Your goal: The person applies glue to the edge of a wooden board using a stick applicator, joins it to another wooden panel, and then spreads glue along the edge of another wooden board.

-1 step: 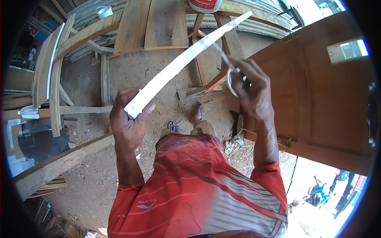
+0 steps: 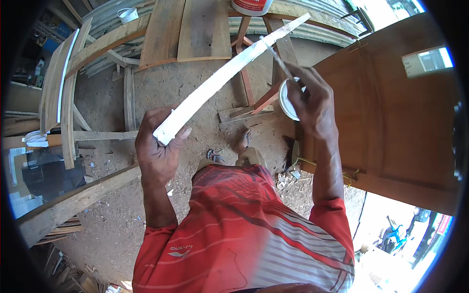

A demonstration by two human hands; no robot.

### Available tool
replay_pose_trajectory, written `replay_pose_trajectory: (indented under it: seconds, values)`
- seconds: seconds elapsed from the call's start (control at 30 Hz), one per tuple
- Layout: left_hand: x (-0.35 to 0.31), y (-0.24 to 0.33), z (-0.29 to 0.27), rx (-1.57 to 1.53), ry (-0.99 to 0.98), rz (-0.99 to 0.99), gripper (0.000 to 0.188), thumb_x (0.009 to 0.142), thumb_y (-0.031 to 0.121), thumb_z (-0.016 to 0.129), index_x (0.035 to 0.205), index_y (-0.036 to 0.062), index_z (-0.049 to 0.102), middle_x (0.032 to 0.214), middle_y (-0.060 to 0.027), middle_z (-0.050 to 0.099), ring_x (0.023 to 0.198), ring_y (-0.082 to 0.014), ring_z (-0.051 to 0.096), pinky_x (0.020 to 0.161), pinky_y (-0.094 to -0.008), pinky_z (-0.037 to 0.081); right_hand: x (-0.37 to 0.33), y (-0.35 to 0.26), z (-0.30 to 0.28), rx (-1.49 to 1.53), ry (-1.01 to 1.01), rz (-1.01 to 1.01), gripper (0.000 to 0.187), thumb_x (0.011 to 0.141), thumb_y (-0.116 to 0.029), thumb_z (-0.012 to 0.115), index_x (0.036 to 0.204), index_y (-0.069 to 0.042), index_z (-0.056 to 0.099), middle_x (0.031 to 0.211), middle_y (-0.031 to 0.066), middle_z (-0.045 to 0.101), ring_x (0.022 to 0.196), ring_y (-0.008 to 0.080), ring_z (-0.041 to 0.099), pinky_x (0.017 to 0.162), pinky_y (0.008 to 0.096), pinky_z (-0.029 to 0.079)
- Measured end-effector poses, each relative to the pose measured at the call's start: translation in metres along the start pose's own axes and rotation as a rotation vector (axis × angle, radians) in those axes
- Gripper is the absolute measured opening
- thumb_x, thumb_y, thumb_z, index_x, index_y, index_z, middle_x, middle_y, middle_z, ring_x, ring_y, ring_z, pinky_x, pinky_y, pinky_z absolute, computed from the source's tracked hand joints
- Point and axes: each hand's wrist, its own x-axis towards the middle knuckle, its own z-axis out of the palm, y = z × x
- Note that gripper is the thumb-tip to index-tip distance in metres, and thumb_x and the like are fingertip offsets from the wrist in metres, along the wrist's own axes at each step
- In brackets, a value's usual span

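White strip (image 2: 220, 79) held out in the left hand (image 2: 156, 158), slim tool (image 2: 278, 60) against its far part

Nearest is the person's red shirt (image 2: 224, 215), with grey and white stripes across one side. The left hand is wrapped around the strip's near end, thumb along one side and fingers curled at the other; from there the strip slants up and away to the right. The right hand (image 2: 315, 105) pinches the tool, which is thin as a stick, and its tip seems to touch the strip toward the far end. I can't make out what that tip is made of. Partly hidden behind the right hand is a round white tub (image 2: 288, 111); what it stands on, I can't tell.

Below, two sandaled feet (image 2: 245, 139) are planted on a dirt floor (image 2: 112, 234) flecked with scraps. A broad brown panel (image 2: 376, 122) stretches off to the right. Farther out come reddish wooden legs (image 2: 246, 88), then two wide planks (image 2: 205, 31) side by side, a red-and-white bucket (image 2: 251, 7), a small white pail (image 2: 128, 16) and corrugated sheeting (image 2: 100, 36).
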Motion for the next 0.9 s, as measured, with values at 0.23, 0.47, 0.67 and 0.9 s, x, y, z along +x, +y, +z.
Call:
replay_pose_trajectory:
  seconds: [0.23, 0.47, 0.67, 0.9]
  values:
    - [0.004, 0.010, 0.003, 0.013, 0.004, 0.004, 0.037, 0.086, 0.006, 0.081, 0.117, 0.0017, 0.063, 0.113, -0.0100, 0.065, 0.100, -0.0185, 0.063, 0.088, -0.0318, 0.051, 0.000, 0.008, 0.007, -0.082, -0.061, -0.101, 0.037, 0.087, 0.001, 0.066, 0.124, 0.002, 0.068, 0.107, 0.0193, 0.069, 0.081, 0.0299, 0.073, 0.070, 0.0371, 0.057]
    - [0.008, 0.011, 0.000, 0.030, 0.001, 0.038, 0.046, 0.080, -0.001, 0.083, 0.121, 0.0064, 0.064, 0.118, -0.0113, 0.068, 0.104, -0.0213, 0.068, 0.085, -0.0321, 0.057, -0.041, -0.039, 0.014, 0.102, -0.159, -0.227, 0.051, 0.084, 0.003, 0.069, 0.134, -0.005, 0.067, 0.113, 0.0156, 0.069, 0.083, 0.0239, 0.072, 0.069, 0.0346, 0.058]
    - [0.010, 0.012, 0.003, 0.019, 0.001, 0.048, 0.049, 0.078, -0.003, 0.084, 0.122, 0.0056, 0.064, 0.116, -0.0109, 0.067, 0.103, -0.0227, 0.069, 0.086, -0.0323, 0.058, -0.017, -0.027, 0.017, -0.061, -0.007, -0.088, 0.042, 0.088, 0.005, 0.066, 0.129, -0.001, 0.067, 0.108, 0.0171, 0.069, 0.075, 0.0238, 0.070, 0.065, 0.0351, 0.055]
    - [0.007, 0.007, 0.004, 0.010, -0.011, 0.058, 0.052, 0.075, -0.003, 0.086, 0.122, 0.0060, 0.064, 0.113, -0.0112, 0.066, 0.102, -0.0242, 0.069, 0.086, -0.0337, 0.058, -0.048, -0.083, 0.019, 0.061, -0.173, -0.266, 0.046, 0.086, 0.002, 0.070, 0.132, -0.004, 0.066, 0.112, 0.0185, 0.068, 0.087, 0.0279, 0.074, 0.072, 0.0382, 0.061]
